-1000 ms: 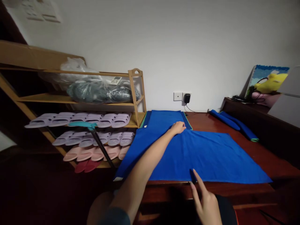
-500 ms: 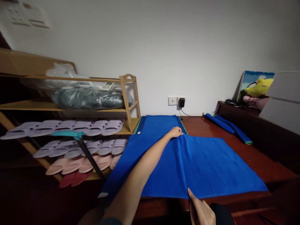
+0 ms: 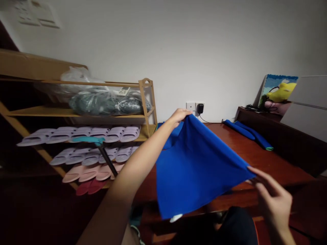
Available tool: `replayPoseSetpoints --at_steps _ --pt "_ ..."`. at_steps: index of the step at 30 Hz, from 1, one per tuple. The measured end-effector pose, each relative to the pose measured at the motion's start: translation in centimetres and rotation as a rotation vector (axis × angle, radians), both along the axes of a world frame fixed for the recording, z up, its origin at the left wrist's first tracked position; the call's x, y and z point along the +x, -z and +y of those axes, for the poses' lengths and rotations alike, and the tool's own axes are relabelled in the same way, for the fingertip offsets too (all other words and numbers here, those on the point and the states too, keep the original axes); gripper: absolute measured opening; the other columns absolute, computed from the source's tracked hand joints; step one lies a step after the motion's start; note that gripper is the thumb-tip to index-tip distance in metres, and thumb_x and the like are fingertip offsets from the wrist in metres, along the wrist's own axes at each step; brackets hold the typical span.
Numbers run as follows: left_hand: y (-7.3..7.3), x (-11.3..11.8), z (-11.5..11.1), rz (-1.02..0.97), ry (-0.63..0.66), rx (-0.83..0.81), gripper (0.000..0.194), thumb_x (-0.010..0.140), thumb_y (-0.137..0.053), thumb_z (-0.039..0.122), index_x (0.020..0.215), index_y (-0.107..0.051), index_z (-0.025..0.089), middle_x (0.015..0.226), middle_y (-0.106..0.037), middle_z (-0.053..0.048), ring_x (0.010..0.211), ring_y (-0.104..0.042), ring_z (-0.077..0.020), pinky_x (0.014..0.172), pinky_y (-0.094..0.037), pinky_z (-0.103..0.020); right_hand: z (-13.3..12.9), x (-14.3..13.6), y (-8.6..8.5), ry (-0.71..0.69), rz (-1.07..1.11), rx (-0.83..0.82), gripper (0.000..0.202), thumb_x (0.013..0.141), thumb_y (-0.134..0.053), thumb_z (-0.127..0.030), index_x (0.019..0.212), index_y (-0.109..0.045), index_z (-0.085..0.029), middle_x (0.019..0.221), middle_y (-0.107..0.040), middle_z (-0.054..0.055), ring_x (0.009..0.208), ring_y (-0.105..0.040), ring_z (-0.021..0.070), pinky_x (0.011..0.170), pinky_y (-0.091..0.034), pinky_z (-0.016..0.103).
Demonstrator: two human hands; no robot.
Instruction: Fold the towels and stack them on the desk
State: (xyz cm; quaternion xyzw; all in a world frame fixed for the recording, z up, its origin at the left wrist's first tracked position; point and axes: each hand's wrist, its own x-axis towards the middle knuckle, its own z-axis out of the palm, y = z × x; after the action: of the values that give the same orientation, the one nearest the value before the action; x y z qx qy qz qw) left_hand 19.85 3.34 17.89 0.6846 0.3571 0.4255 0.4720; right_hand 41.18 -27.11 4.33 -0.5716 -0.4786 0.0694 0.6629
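A blue cloth (image 3: 194, 170) is lifted off the table at its fold and drapes down in two layers toward the table's front edge. My left hand (image 3: 178, 116), arm stretched forward, pinches the far end of the fold. At the near end, my right hand (image 3: 274, 197) grips the cloth between thumb and fingers. A white tag (image 3: 176, 217) hangs from the cloth's lower left corner. Behind it, more blue cloth (image 3: 173, 131) lies flat on the table, partly hidden by my left arm and the raised cloth.
Two rolled blue cloths (image 3: 245, 132) lie at the right on the red-brown wooden table (image 3: 255, 149). A wooden rack (image 3: 148, 109) with several slippers stands left, a turquoise-topped pole (image 3: 88, 140) before it. A black plug (image 3: 200, 109) sits in the wall socket. A yellow plush toy (image 3: 282, 92) is at right.
Both hands have raised the cloth along its middle, folding it in two. My left hand rose slightly and moved left; my right hand moved right and up. The view shifted slightly.
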Motion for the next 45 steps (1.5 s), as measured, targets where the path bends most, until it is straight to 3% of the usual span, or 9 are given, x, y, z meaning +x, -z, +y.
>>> replayPoseSetpoints --at_steps 3,6,13,17,20,25,29,40,45 --pt "-2.6 -2.7 -1.3 -0.075 0.013 0.022 0.014 0.077 -0.065 0.015 0.067 -0.056 0.014 0.058 -0.058 0.002 0.053 -0.055 -0.0091 0.059 -0.043 -0.022 2.4 1.4 -4.1 -0.063 0.326 0.043 0.036 0.064 -0.077 -0.034 0.099 -0.071 -0.027 0.081 -0.070 -0.001 0.071 -0.065 0.0127 0.069 -0.055 0.017" --pt "-3.8 -5.0 -2.7 -0.153 0.052 0.039 0.014 0.074 -0.072 0.015 0.081 -0.060 0.013 0.060 -0.060 0.002 0.054 -0.057 -0.0096 0.060 -0.045 -0.023 4.9 2.7 -7.1 -0.128 0.430 0.026 0.036 0.056 -0.082 -0.030 0.091 -0.073 -0.023 0.068 -0.065 -0.002 0.062 -0.060 0.0072 0.060 -0.049 0.008" --pt "-4.6 -8.9 -4.4 -0.235 0.162 0.001 0.025 0.065 -0.081 0.028 0.075 -0.068 0.009 0.071 -0.069 -0.005 0.066 -0.063 -0.0126 0.069 -0.048 -0.025 8.9 4.8 -11.1 -0.270 0.400 -0.049 0.041 0.055 -0.084 -0.031 0.092 -0.073 -0.019 0.081 -0.070 0.004 0.075 -0.065 0.0114 0.070 -0.052 0.012" --pt "-5.2 -10.9 -5.1 -0.224 0.209 -0.005 0.030 0.061 -0.083 0.021 0.084 -0.069 0.008 0.080 -0.071 -0.007 0.072 -0.065 -0.0135 0.077 -0.048 -0.027 10.1 4.5 -13.0 -0.273 0.292 -0.063 0.042 0.057 -0.083 -0.033 0.095 -0.073 -0.019 0.083 -0.071 0.004 0.072 -0.065 0.0096 0.065 -0.052 0.011" --pt "-5.5 -12.1 -5.6 -0.209 0.176 0.037 0.035 0.057 -0.083 0.012 0.089 -0.068 0.008 0.080 -0.071 -0.007 0.073 -0.066 -0.0134 0.078 -0.048 -0.028 11.1 4.3 -14.1 -0.273 0.213 -0.028 0.042 0.058 -0.082 -0.035 0.096 -0.072 -0.019 0.080 -0.070 0.002 0.069 -0.064 0.0085 0.064 -0.053 0.013" --pt "-6.5 -13.2 -6.4 -0.101 -0.010 0.181 0.016 0.064 -0.078 0.013 0.078 -0.070 0.011 0.068 -0.069 -0.004 0.063 -0.063 -0.0123 0.068 -0.050 -0.026 12.2 3.8 -15.8 -0.245 0.117 0.039 0.039 0.060 -0.081 -0.034 0.094 -0.072 -0.017 0.077 -0.069 0.003 0.067 -0.063 0.0093 0.066 -0.054 0.017" --pt "-7.5 -14.1 -6.7 -0.013 -0.122 0.279 0.005 0.069 -0.074 0.013 0.072 -0.071 0.012 0.065 -0.067 -0.004 0.056 -0.060 -0.0112 0.061 -0.048 -0.026 12.4 3.3 -17.2 -0.148 0.007 0.043 0.037 0.063 -0.079 -0.032 0.093 -0.072 -0.013 0.074 -0.067 0.006 0.058 -0.059 0.0081 0.055 -0.051 0.017" --pt "-9.2 -15.3 -6.2 -0.023 -0.146 0.308 0.005 0.070 -0.075 0.015 0.069 -0.071 0.012 0.065 -0.067 -0.005 0.056 -0.060 -0.0114 0.057 -0.049 -0.026 14.1 2.3 -18.9 -0.128 -0.071 0.118 0.024 0.074 -0.071 -0.026 0.090 -0.070 -0.008 0.080 -0.067 0.008 0.061 -0.057 0.0068 0.063 -0.051 0.022" --pt "-9.3 -15.5 -6.5 0.064 -0.223 0.427 0.005 0.071 -0.075 0.016 0.069 -0.072 0.012 0.062 -0.066 -0.005 0.055 -0.059 -0.0120 0.053 -0.045 -0.025 14.2 1.5 -19.6 -0.065 -0.117 0.098 0.021 0.076 -0.068 -0.024 0.087 -0.069 -0.007 0.075 -0.067 0.007 0.057 -0.056 0.0060 0.060 -0.050 0.021"
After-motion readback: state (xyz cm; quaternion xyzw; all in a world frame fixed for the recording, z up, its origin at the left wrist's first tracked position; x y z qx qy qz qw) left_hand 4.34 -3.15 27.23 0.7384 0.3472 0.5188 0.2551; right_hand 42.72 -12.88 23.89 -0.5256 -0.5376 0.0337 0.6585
